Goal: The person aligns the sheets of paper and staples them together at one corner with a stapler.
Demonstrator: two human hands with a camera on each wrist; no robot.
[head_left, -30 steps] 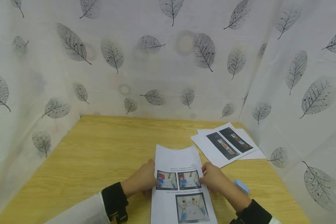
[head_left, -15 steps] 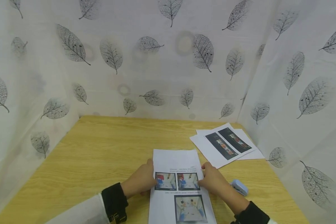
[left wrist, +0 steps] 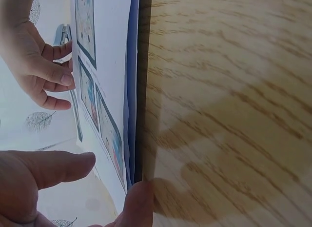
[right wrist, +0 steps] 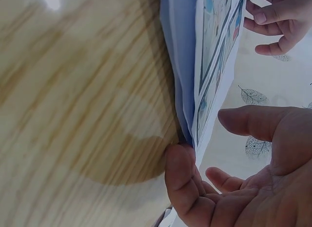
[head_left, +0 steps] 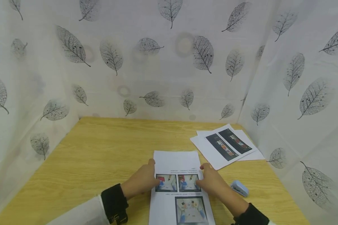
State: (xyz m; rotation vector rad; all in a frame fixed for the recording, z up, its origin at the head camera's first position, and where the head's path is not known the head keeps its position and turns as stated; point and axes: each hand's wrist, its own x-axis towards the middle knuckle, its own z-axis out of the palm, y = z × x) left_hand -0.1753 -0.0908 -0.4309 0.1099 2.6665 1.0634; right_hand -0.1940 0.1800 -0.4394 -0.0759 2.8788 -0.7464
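A stack of printed paper sheets (head_left: 174, 160) lies on the table in front of me, its near end cut off by the head view. My left hand (head_left: 140, 179) is at its left edge, my right hand (head_left: 213, 182) at its right edge. In the left wrist view, the left thumb (left wrist: 63, 168) is raised off the top sheet while a fingertip touches the edge. The right wrist view has the right thumb (right wrist: 248, 120) likewise apart from the paper, with a bent finger (right wrist: 181, 173) against the edge. Slight gaps show between sheets there.
A small blue stapler (head_left: 239, 188) lies right of the right forearm. More printed sheets (head_left: 207, 152) overlap at the table's back right. Leaf-patterned curtains (head_left: 157, 72) enclose the wooden table (head_left: 107, 140) at the back and sides.
The far end of the stack, curved up a second ago, has come down flat and slightly nearer. The right thumb has shifted a little inward over the printed picture.
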